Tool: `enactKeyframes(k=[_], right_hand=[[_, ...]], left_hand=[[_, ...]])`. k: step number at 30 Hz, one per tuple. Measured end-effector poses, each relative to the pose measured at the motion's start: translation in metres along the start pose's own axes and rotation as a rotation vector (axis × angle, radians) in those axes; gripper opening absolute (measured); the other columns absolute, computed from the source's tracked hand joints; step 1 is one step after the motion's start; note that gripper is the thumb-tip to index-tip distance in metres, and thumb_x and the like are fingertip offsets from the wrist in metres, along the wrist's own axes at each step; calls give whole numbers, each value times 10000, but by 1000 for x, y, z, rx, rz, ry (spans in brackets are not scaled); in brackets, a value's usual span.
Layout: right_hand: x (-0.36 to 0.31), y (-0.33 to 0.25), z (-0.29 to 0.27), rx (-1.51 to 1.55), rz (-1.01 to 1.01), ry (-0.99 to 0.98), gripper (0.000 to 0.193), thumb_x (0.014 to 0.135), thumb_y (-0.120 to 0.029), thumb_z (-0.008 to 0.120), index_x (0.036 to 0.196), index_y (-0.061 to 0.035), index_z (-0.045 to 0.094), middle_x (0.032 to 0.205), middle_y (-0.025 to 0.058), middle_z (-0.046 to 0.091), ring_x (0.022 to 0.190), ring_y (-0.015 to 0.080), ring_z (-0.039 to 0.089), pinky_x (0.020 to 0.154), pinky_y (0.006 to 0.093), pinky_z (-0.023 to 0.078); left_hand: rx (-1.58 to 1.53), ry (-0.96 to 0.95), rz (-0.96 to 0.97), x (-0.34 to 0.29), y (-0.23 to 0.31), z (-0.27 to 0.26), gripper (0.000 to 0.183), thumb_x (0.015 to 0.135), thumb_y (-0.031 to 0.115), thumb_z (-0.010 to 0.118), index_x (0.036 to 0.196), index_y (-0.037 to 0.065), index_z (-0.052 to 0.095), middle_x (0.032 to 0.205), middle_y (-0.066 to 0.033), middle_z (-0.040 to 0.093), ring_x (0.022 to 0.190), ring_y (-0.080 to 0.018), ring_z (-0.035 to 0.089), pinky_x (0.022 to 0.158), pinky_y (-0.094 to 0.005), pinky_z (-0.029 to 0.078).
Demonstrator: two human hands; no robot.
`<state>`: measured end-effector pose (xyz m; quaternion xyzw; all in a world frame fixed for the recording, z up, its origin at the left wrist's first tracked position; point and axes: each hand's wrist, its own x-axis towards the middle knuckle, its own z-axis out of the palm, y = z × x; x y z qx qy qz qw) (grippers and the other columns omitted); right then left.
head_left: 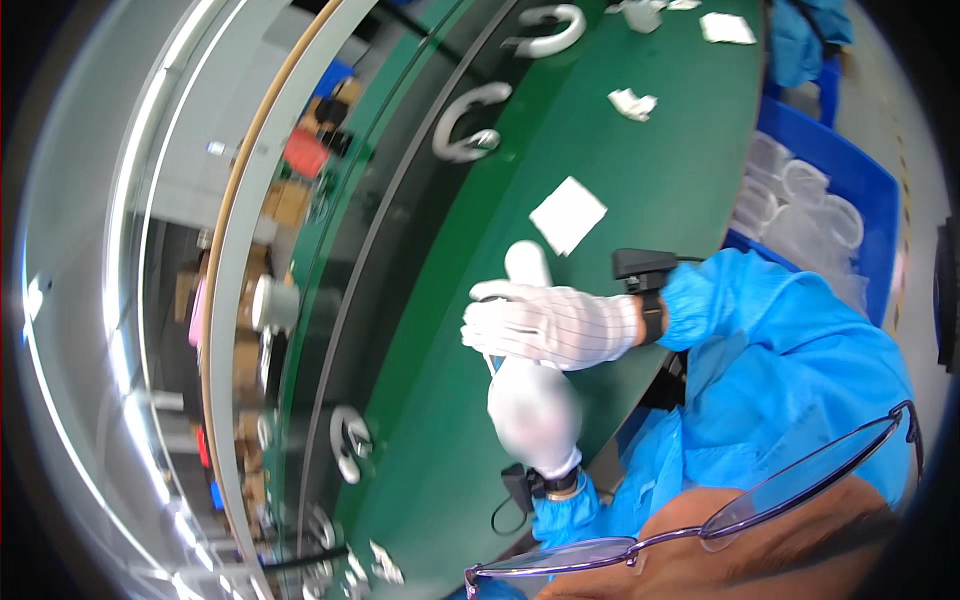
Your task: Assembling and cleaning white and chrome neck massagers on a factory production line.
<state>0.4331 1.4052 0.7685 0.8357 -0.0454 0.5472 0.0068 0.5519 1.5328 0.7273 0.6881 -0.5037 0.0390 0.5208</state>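
My right hand [560, 325], in a white glove with thin dark lines, is closed around a white part whose smooth, rounded end [525, 263] sticks out past the fingers. Much of this part lies under the glove, so its kind does not show. Close below, my left hand [538, 410] is also gloved in white. It is smeared by motion and its fingers cannot be made out. Both hands are close together over the green work surface [440, 420]. A folded white sheet [568, 215] lies just beyond my right hand.
White C-shaped pieces [465, 125] stand along the dark strip [400, 200] at the far side. Crumpled white scraps [632, 104] and another white sheet [727, 28] lie farther up the surface. A blue bin [875, 200] holds clear plastic cups. Another person's blue sleeve [797, 45] shows behind it.
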Motion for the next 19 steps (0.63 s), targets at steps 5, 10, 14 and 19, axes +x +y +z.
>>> enactKeyframes(k=[5,10,14,19], right_hand=[[10,1,-8,9,137,-62,335,817,-185,628,1124,-55,601,1092,132,630,1016,366,607,843,415,542],[1,16,1,237,343,73,375,841,-48,616,1214,-34,573,1169,166,646,928,322,627,840,364,505],[-13,1,9,1182,696,22,411,939,13,568,1344,-19,499,1244,101,631,1142,201,617,1020,358,483],[-30,-15,24,1266,784,-128,494,956,-67,595,1419,-68,421,1355,117,560,1268,290,541,1094,426,433]], left_hand=[[103,68,99,-1,-9,19,453,673,113,765,1079,0,601,941,-156,660,809,-310,662,759,-365,518],[157,39,159,-2,-9,12,534,691,142,765,1162,-11,565,957,-178,662,821,-347,675,761,-386,549],[35,2,111,-10,-19,19,560,697,136,763,1188,-20,541,955,-183,653,830,-346,667,785,-378,539],[9,40,95,-8,-13,22,483,743,136,783,1163,30,568,1026,-140,651,910,-308,658,850,-355,512]])
